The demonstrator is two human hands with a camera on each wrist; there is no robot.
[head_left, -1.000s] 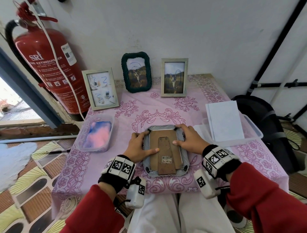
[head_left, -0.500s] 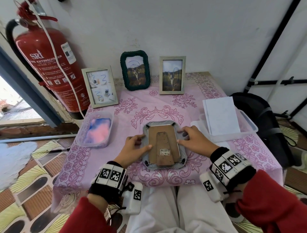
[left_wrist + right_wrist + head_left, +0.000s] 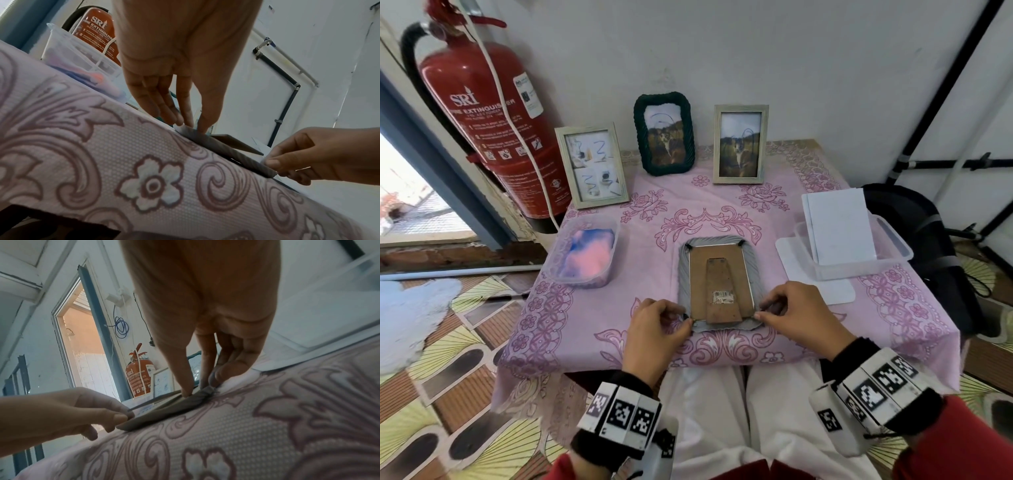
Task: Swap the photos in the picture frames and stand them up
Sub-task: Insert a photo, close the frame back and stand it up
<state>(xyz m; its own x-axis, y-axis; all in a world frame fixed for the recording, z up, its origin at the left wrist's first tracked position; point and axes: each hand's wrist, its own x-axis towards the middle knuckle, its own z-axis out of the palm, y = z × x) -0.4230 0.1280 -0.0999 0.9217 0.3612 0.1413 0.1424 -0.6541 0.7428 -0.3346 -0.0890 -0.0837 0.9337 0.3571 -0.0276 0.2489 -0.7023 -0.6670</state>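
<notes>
A grey picture frame lies face down in the middle of the pink tablecloth, its brown cardboard back and folded stand up. My left hand pinches the frame's near left corner, at a small black clip. My right hand pinches the near right corner. In the left wrist view the left hand's fingertips press on the frame's rim. The right wrist view shows the right hand's fingertips on the frame's other corner. Three frames stand at the back: a pale one with sketches, a dark green one, a pale one with a cat photo.
A clear tub holding pink and blue cloth sits at the left. Another clear tub holds white sheets at the right, on a white lid. A red fire extinguisher stands by the table's back left corner, a black bag at the right.
Both hands have slid from the far corners and sides of the grey frame down to its near corners. The frame has stayed face down.
</notes>
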